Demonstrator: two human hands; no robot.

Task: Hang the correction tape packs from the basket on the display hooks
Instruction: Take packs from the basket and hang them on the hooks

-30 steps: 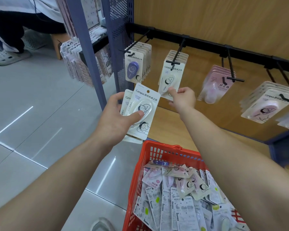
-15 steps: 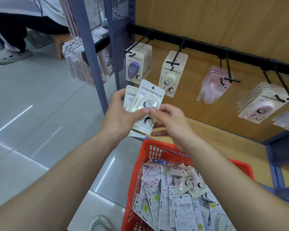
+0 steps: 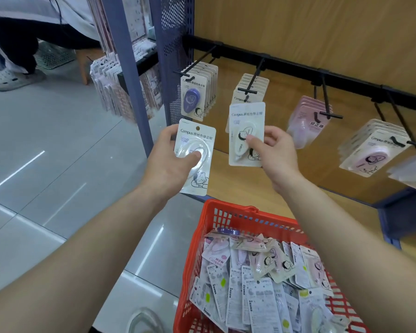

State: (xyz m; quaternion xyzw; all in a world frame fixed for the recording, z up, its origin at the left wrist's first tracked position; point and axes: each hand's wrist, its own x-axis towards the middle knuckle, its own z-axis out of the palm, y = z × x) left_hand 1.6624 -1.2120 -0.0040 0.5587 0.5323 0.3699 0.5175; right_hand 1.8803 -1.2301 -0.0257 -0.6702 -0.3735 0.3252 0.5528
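Note:
My left hand [image 3: 168,162] grips a white correction tape pack [image 3: 197,145], thumb pressed on its blister, just below the hook of purple packs [image 3: 193,97]. My right hand [image 3: 276,155] pinches a second white pack [image 3: 246,131] and holds it upright right under the second hook [image 3: 250,88], which carries several white packs. The red basket [image 3: 226,217] stands below on the floor, full of loose packs [image 3: 257,272].
A black rail [image 3: 346,78] on the wooden back panel carries further hooks with pink packs [image 3: 308,121] and pale packs [image 3: 370,150]. A blue perforated post [image 3: 175,44] stands left of the hooks. Someone's legs and a white shoe [image 3: 12,78] are at top left.
My right hand came back from the second hook, took one white pack off the stack in my left hand, and raised it toward the second hook. My left hand stayed roughly in place.

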